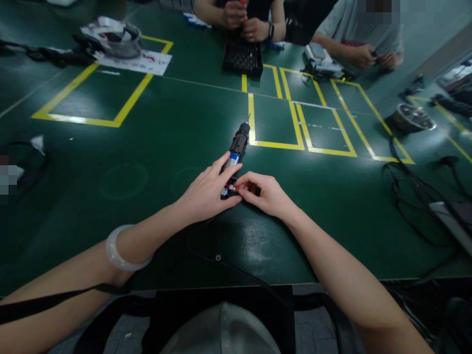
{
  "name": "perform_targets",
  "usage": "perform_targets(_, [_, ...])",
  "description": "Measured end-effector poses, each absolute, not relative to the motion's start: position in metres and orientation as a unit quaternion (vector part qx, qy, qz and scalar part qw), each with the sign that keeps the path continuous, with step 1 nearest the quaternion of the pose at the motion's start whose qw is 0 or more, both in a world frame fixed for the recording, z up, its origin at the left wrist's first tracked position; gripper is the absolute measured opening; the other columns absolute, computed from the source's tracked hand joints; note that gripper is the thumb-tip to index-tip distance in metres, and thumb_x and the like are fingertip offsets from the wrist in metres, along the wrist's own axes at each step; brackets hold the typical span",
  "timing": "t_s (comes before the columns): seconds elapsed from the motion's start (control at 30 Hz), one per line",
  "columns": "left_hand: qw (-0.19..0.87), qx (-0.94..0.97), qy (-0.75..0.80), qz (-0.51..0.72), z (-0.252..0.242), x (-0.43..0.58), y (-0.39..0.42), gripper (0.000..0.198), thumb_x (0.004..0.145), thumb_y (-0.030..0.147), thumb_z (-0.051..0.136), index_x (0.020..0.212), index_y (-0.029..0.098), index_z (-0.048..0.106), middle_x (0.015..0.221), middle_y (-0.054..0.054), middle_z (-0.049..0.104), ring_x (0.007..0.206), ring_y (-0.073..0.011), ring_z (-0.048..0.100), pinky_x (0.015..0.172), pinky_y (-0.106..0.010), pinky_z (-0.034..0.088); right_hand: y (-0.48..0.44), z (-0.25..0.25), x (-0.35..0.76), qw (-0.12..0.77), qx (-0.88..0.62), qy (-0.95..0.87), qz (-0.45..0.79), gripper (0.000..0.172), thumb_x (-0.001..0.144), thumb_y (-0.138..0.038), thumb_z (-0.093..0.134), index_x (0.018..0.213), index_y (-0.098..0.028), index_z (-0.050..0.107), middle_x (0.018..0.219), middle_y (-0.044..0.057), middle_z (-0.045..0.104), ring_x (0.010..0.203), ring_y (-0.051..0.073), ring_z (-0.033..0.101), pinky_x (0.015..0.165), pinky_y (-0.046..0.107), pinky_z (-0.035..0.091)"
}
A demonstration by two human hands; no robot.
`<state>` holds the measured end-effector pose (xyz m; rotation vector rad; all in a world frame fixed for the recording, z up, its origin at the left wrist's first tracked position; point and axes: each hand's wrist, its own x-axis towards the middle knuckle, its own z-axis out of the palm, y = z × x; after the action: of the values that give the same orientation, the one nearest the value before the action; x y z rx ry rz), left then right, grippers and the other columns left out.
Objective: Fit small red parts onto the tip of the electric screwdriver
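Observation:
An electric screwdriver (239, 141) lies on the green table, its bit pointing away from me. Part of its casing is off, so a blue and silver section and some inner parts show. My left hand (204, 194) rests over the body, with fingers and thumb around its near end. At that end, the fingertips of my right hand (267, 194) are pinched on a small red-orange piece (236, 188), possibly a wire or connector; its exact kind is too small to tell. My left palm hides much of the rear of the screwdriver.
Yellow tape rectangles mark the green table (177, 123). A metal bowl (125, 44) sits on paper at far left. Across from me, a co-worker's hands (245, 24) are above a black tray (241, 59). Black cables (401, 191) and another metal bowl (413, 118) lie right.

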<state>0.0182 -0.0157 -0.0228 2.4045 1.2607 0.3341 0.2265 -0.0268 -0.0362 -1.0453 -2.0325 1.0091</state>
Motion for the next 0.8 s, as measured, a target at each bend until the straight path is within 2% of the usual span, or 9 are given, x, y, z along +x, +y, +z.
perform_targets(0.13, [0.178,0.865,0.453,0.122,-0.021,0.018,-0.015,0.068,0.094,0.050,0.058,0.153,0.019,0.049,0.168,-0.017,0.024,0.141,-0.0403,0.045,0.114,-0.057,0.040,-0.027,-0.037,0.228,0.317,-0.392,-0.778,0.376,0.019,0.088,-0.010,0.053,0.103,-0.020,0.059,0.086,0.000,0.067,0.071,0.012,0.059,0.069,0.026,0.047])
perform_targets(0.27, [0.158,0.864,0.460,0.127,-0.019,0.018,-0.014,0.055,0.095,0.050,0.056,0.142,0.022,0.058,0.164,-0.016,0.032,0.134,-0.0403,0.050,0.108,-0.058,0.044,-0.027,-0.039,0.229,0.318,-0.389,-0.773,0.387,0.026,0.087,-0.009,0.050,0.109,-0.021,0.054,0.090,0.000,0.068,0.078,0.013,0.063,0.074,0.028,0.049])
perform_targets(0.43, [0.146,0.861,0.465,0.146,-0.019,0.020,-0.015,0.045,0.093,0.045,0.057,0.131,0.021,0.064,0.158,-0.015,0.038,0.129,-0.0376,0.053,0.106,-0.055,0.047,-0.026,-0.039,0.229,0.324,-0.398,-0.768,0.382,0.023,0.089,-0.013,0.051,0.110,-0.021,0.054,0.089,0.000,0.068,0.078,0.013,0.063,0.076,0.028,0.048])
perform_targets(0.57, [0.161,0.850,0.480,0.144,-0.019,0.021,-0.014,0.044,0.088,0.043,0.062,0.127,0.024,0.067,0.155,-0.012,0.038,0.126,-0.0363,0.054,0.099,-0.053,0.053,-0.024,-0.040,0.230,0.336,-0.413,-0.759,0.375,0.017,0.092,-0.017,0.050,0.108,-0.020,0.056,0.084,-0.001,0.068,0.073,0.012,0.062,0.073,0.026,0.047])
perform_targets(0.8, [0.143,0.852,0.487,0.127,-0.021,0.008,-0.004,0.044,0.084,0.047,0.064,0.124,0.029,0.068,0.152,-0.010,0.038,0.126,-0.0378,0.053,0.092,-0.055,0.057,-0.021,-0.042,0.232,0.336,-0.408,-0.757,0.384,0.015,0.094,-0.018,0.050,0.106,-0.018,0.059,0.082,-0.001,0.068,0.070,0.010,0.062,0.070,0.024,0.047])
